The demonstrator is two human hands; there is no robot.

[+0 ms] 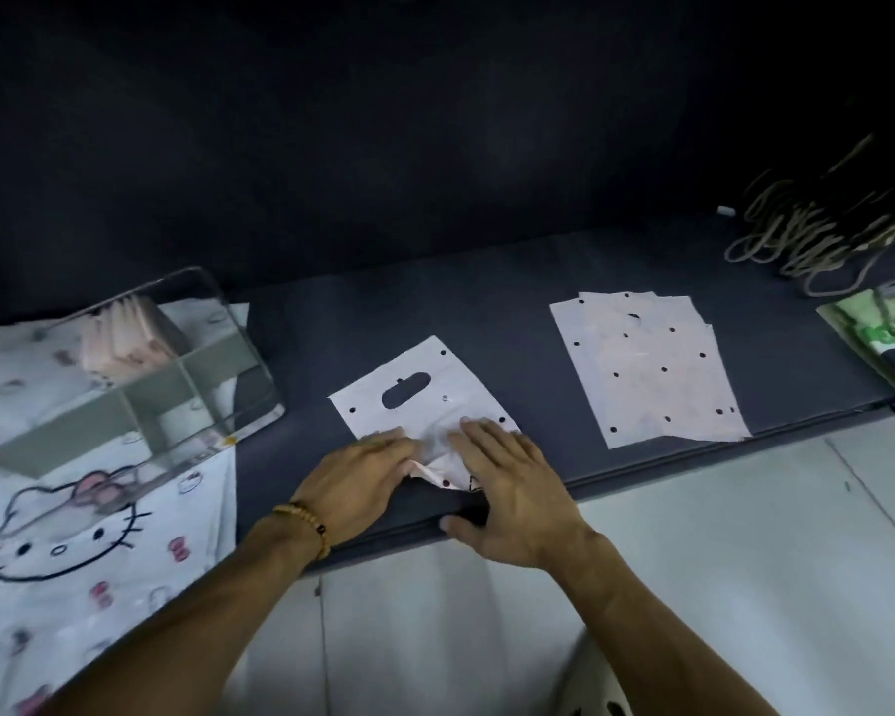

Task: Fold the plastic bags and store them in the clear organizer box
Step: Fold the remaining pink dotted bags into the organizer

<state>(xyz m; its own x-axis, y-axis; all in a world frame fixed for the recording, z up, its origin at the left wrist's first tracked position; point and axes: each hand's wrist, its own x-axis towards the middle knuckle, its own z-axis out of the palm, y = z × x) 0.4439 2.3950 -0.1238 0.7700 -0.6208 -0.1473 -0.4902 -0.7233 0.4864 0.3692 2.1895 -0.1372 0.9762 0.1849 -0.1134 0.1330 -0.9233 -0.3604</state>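
We are pressing a dotted bag [419, 400] flat at the front edge of the counter [512, 302], starting its first fold. Left hand [368, 472] is lying open, fingers straight on the bag's near left part. Right hand [507, 483] is also lying open, palm down on the near right part, thumb hanging over the counter's front edge. Between the hands a crumpled flap is bunching up.

The box [140, 364] is standing at the left end of the counter on a cat-print sheet [73, 534], already holding folded bags [125, 338] in its far compartment. The unfolded stack [647, 364] is waiting toward the right end.

Risks, as we judge them: the bunched flap may be creasing crookedly, giving a lopsided fold; thin plastic is springing back if released early; the bag's near corner is overhanging the edge and could slide off.
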